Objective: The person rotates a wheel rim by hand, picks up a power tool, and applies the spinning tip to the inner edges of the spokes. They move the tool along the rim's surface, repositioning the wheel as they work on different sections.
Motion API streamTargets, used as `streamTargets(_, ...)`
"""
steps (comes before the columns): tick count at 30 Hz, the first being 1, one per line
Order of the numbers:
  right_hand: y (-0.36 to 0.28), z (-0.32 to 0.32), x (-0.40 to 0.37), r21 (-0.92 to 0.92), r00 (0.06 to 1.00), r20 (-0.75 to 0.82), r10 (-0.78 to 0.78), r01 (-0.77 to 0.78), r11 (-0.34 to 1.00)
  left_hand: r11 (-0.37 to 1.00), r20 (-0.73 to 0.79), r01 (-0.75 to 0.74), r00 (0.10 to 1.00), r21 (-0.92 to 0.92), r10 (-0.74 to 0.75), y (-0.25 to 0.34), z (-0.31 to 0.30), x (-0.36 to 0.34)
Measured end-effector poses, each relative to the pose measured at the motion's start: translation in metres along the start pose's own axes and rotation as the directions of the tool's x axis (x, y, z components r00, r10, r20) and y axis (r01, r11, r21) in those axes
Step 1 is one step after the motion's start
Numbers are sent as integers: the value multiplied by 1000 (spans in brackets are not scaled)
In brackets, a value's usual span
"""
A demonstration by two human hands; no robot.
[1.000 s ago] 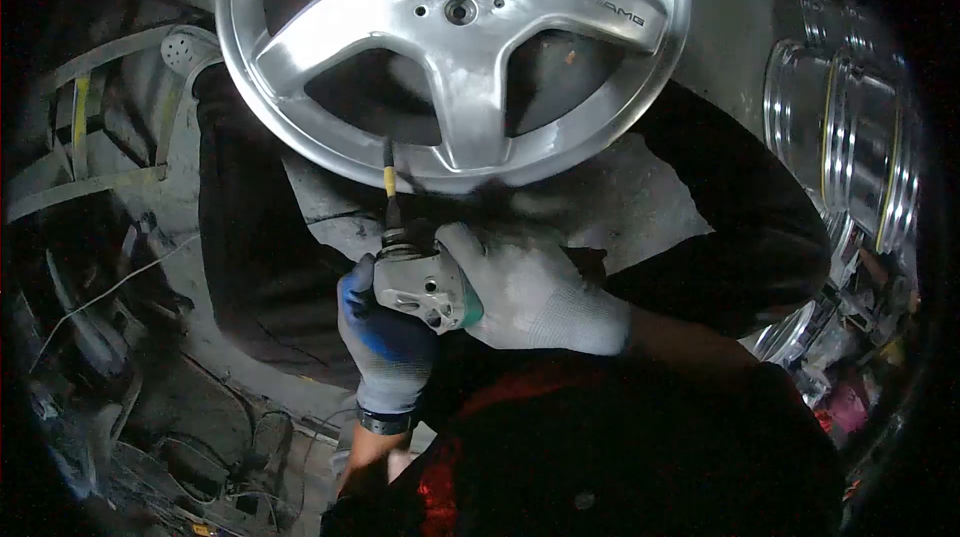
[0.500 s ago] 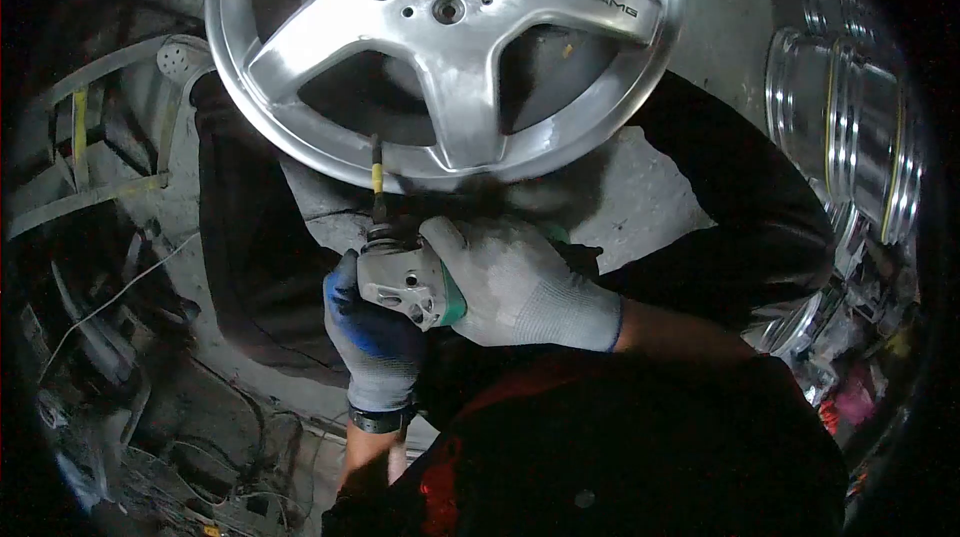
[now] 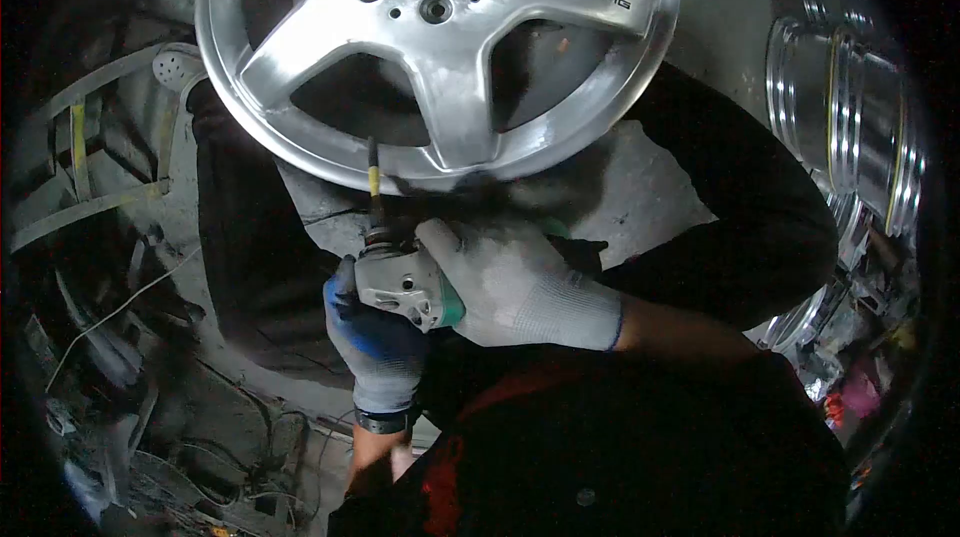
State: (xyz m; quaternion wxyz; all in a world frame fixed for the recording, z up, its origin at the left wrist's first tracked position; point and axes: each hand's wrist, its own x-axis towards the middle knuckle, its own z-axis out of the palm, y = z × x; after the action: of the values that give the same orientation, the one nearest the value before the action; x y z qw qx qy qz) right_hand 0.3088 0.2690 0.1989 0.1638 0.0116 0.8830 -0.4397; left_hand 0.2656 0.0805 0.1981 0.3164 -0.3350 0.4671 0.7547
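Note:
A silver five-spoke wheel (image 3: 455, 87) marked AMG lies at the top of the view. Below its rim, a grey and green power tool (image 3: 405, 287) points a thin rod with a yellow band (image 3: 375, 180) up at the rim's lower left edge. My left hand (image 3: 372, 322), in a blue and grey glove, is wrapped round the tool's left side. From the right, my right hand (image 3: 510, 282), in a whitish glove, grips the tool's body. Its fingertips are partly hidden.
My dark-clad legs (image 3: 745, 197) are bent on both sides of the wheel. More shiny rims (image 3: 845, 117) are stacked at the right, above mixed debris. A metal frame (image 3: 90, 207) and dark parts with a thin cable lie at the left.
The wheel appears shifted slightly left and up in the view. Both hands keep their hold on the tool, and the rod remains at the rim's lower left edge.

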Motion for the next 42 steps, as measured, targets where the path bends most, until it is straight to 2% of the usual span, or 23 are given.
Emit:
streamTargets(1, 1, 1, -1, 1, 1000, -3, 2, -2, 1000, 998, -15, -50, 999, 43, 51, 1, -1, 1)
streamTargets(3, 4, 2, -7, -54, 995, -72, -67, 63, 997, 1000, -35, -21, 999, 21, 22, -3, 0, -1)
streamTargets(5, 6, -1, -21, -69, 998, -60, -14, 10, 998, 986, 106, 75, 993, -151, -59, -18, -5, -2)
streamTargets(6, 7, -4, -27, -82, 998, -50, 34, -38, 996, 995, -41, -50, 998, 81, 54, -33, -9, -3)
streamTargets(7, 10, -9, -31, -85, 998, -50, 37, -41, 995, 996, -39, -47, 998, 79, 50, -38, -6, -5)
streamTargets(9, 11, -19, -36, -95, 995, 78, 66, -59, 994, 979, 48, -78, 996, 187, 71, -45, -2, -9)
streamTargets(10, 9, -18, -36, -94, 995, 78, 65, -57, 994, 999, 42, 4, 999, 38, -5, -42, 4, -10)
streamTargets(13, 0, -13, -25, -85, 987, 127, 102, -91, 992, 998, -7, 40, 999, -53, -40, -30, -5, -6)
streamTargets(17, 1, -4, -13, -40, 997, 73, 0, 3, 999, 997, -18, 20, 1000, -75, -22, -9, 6, -9)
streamTargets(18, 2, -2, -12, -19, 999, 35, -28, 28, 999, 993, -4, 64, 998, -104, -65, -9, 8, -9)
streamTargets(22, 7, -13, -30, -39, 997, 62, 51, -48, 998, 971, 93, 149, 987, -187, -133, -30, -6, -4)
streamTargets(25, 4, -21, -31, -108, 983, 154, 102, -86, 990, 966, 45, 171, 985, -192, -166, -33, -1, -6)
streamTargets(26, 1, -18, -27, -97, 982, 162, 103, -88, 991, 968, 43, 167, 986, -190, -161, -30, -1, -6)
streamTargets(28, 1, -11, -20, -80, 982, 164, 96, -84, 993, 994, -30, 54, 998, -100, -57, -22, 0, -7)
streamTargets(30, 9, 4, -18, -46, 1000, 23, -7, 9, 999, 997, -37, 37, 999, -62, -40, -17, 7, -8)
streamTargets(32, 8, 4, -26, -51, 1000, -14, 12, -13, 999, 999, -41, 25, 999, -28, -26, -18, 7, -7)
streamTargets(33, 9, 3, -31, -57, 998, -48, 31, -34, 998, 996, -22, 66, 998, -56, -67, -25, 2, -6)
streamTargets(35, 13, -8, -37, -65, 999, 3, 46, -46, 997, 990, -1, 110, 994, -87, -111, -35, -2, -7)
streamTargets(37, 14, -13, -38, -74, 997, 54, 59, -55, 996, 997, 63, 15, 998, 70, -19, -40, 2, -8)
streamTargets(38, 13, -11, -36, -63, 992, 93, 84, -78, 995, 997, 63, 14, 998, 70, -19, -38, 5, -10)
streamTargets(40, 10, -6, -30, -47, 986, 131, 99, -94, 994, 976, 13, -80, 997, 200, 79, -30, 13, -13)
streamTargets(41, 11, -1, -28, -43, 994, 86, 61, -58, 997, 975, 10, -82, 997, 204, 82, -28, 13, -13)
streamTargets(42, 11, 2, -27, -42, 999, 41, 25, -23, 999, 996, 5, -28, 1000, 85, 28, -25, 11, -13)
